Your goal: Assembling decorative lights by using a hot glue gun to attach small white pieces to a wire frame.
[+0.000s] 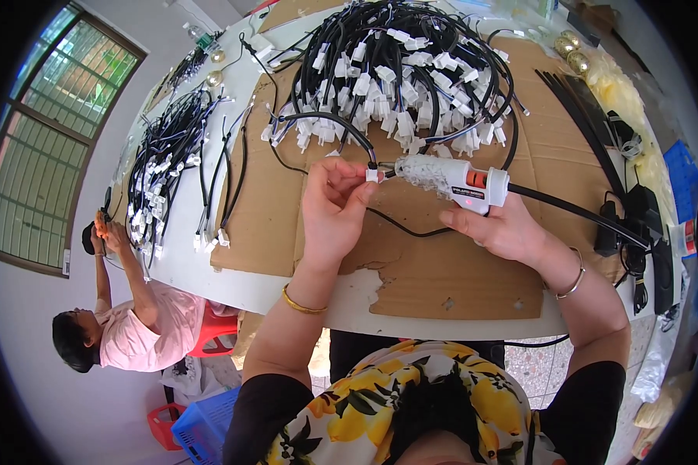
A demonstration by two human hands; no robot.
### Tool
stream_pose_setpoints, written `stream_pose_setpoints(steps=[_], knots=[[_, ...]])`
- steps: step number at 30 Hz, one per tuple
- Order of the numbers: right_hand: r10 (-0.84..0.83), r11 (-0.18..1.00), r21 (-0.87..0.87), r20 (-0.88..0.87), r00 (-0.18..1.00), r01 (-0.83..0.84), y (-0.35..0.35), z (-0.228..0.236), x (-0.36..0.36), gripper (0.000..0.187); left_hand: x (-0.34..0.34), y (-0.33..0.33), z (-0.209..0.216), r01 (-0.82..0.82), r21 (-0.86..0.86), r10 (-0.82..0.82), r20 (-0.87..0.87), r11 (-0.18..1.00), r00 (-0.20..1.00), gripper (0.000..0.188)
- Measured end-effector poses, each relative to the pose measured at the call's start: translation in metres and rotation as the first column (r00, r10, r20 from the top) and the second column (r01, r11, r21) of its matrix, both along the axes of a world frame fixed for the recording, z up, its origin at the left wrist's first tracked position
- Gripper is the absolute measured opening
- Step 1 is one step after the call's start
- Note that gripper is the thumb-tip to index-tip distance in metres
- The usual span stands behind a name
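Note:
Between thumb and fingers, my left hand [335,203] pinches a small white plug connector [372,175] on the end of a black cable. My right hand [504,229] is wrapped round a white hot glue gun [450,180] with an orange switch and a black glue stick running out of its back. The gun's nozzle touches or nearly touches the connector; I cannot tell which. Clumps of pale glue coat the front of the gun. Just beyond my hands lies a large heap of black cables [395,85] with white connectors, on brown cardboard [457,279].
At left, a second cable bundle [167,147] lies on the white table [178,267], where a co-worker in a pink shirt [151,329] sits. Black glue sticks [578,124] and power adapters [636,213] lie at right. A thin black cord [407,232] crosses the cardboard below the gun.

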State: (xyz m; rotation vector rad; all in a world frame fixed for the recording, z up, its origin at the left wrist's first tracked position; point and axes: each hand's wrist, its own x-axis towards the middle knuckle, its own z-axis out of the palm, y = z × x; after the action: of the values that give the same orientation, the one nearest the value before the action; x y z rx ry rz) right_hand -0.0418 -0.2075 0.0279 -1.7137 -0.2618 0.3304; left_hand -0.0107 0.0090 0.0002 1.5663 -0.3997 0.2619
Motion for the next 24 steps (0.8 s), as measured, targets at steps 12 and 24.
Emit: stream_pose_setpoints(steps=[12,24], knots=[[-0.021,0.999,-0.023,0.056,0.998,0.022,0.0,0.0,0.001,0.021,0.006,0.01,-0.002,0.154,-0.335,-0.237,-0.222,0.929,0.946,0.014],[-0.039,0.993,0.111,0.066,0.997,0.031,0.002,-0.002,0.001,0.018,0.002,0.012,-0.003,0.134,-0.343,-0.241,-0.294,0.93,0.925,0.007]])
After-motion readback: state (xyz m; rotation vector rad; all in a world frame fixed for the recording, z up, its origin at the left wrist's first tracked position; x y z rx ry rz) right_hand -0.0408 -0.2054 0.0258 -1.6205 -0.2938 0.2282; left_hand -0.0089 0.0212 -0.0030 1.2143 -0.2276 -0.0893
